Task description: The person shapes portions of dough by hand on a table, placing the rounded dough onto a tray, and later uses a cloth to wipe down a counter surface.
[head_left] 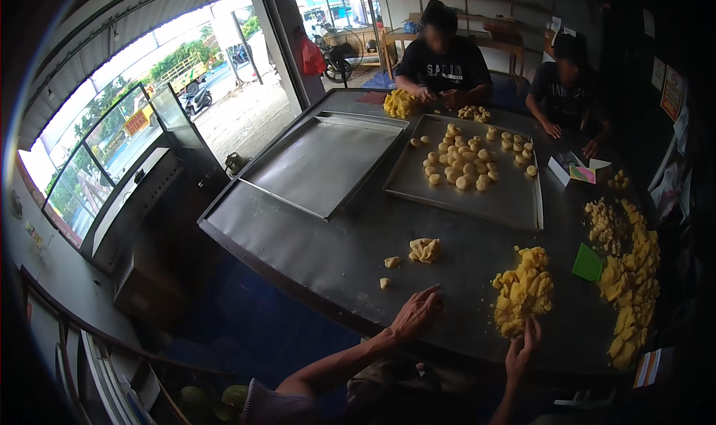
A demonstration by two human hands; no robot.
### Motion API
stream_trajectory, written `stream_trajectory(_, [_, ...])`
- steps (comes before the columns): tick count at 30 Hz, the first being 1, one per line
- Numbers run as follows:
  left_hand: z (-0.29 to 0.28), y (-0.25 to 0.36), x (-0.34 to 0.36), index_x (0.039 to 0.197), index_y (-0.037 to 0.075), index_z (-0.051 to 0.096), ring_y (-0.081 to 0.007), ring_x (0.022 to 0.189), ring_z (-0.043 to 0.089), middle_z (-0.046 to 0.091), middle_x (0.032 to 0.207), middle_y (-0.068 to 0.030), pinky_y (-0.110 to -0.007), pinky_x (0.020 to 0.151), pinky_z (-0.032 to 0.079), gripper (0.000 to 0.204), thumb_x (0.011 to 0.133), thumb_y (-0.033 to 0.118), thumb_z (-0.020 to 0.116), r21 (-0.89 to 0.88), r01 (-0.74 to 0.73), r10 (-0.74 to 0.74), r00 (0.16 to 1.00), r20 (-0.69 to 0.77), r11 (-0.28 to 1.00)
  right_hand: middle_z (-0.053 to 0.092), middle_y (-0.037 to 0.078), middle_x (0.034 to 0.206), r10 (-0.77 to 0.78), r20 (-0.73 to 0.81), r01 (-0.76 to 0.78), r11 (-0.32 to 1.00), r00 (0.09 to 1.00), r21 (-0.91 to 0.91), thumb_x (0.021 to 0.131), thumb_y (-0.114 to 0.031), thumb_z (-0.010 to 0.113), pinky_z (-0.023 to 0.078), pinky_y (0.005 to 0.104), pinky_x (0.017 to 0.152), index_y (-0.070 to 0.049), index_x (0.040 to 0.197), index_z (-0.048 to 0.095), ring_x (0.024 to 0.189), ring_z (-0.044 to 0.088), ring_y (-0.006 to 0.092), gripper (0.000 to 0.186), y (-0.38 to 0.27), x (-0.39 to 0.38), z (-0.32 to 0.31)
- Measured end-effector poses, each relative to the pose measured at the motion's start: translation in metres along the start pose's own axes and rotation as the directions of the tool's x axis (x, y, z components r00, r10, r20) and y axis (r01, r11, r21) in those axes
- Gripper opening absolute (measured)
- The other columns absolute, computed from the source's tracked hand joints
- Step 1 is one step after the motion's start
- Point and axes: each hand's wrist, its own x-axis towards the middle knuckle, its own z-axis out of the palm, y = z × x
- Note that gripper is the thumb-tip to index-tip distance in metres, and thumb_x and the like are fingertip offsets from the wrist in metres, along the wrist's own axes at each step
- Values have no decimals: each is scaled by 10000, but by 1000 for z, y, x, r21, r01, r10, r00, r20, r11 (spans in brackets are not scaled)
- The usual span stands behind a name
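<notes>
My left hand (419, 313) is over the near table edge, palm down, its fingers stretched toward the right and apparently holding nothing. Beyond it lie a lump of pale dough (424, 250) and two smaller dough pieces, one of them a small bit (384, 283). At the near edge of a heap of crumbly yellow filling (524, 291), my right hand (524, 343) pinches some of the filling with thumb and fingers. The fingertips partly hide what is between them.
A tray (538, 201) holds many round dough balls; a bare tray (321, 164) stands left of it. More yellow filling (634, 276), a green scraper (587, 262) and a white box (570, 170) lie at right. Two people (445, 67) work across the metal table (298, 253).
</notes>
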Motion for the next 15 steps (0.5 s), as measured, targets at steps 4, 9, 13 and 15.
stream_trajectory(4, [2, 12, 1, 1093, 14, 486, -333, 985, 563, 589, 947, -161, -432, 830, 407, 251, 868, 114, 531, 103, -21, 20, 1000, 5, 994, 413, 178, 1376, -36, -35, 30, 986, 999, -165, 944, -278, 552, 394, 429, 1010, -105, 1368, 482, 1266, 416, 351, 463, -12, 4, -4])
stream_trajectory(9, [-3, 9, 60, 1018, 36, 470, -313, 924, 517, 501, 906, -160, -405, 739, 379, 189, 865, 139, 513, 196, 180, -201, 975, 95, 964, 447, 169, 1329, 115, 19, -114, 991, 993, -77, 913, -372, 597, 378, 451, 1017, -116, 1292, 573, 1228, 438, 347, 458, -9, 9, -2])
stream_trajectory(13, [57, -35, 56, 997, 44, 493, -296, 973, 477, 485, 995, -151, -409, 773, 361, 198, 839, 155, 535, 439, 121, -73, 989, -125, 891, 448, 174, 1336, 91, 23, -92, 995, 996, 25, 910, -389, 596, 351, 463, 1036, -132, 1313, 558, 1237, 430, 354, 480, 4, 8, 6])
stream_trajectory(15, [40, -10, 61, 973, 45, 514, -293, 975, 469, 483, 1006, -143, -413, 784, 348, 198, 819, 163, 554, 360, 140, -109, 988, -107, 922, 430, 183, 1358, 87, 17, -85, 993, 996, -79, 897, -394, 611, 345, 459, 1042, -141, 1336, 535, 1252, 420, 358, 513, -1, 6, 0])
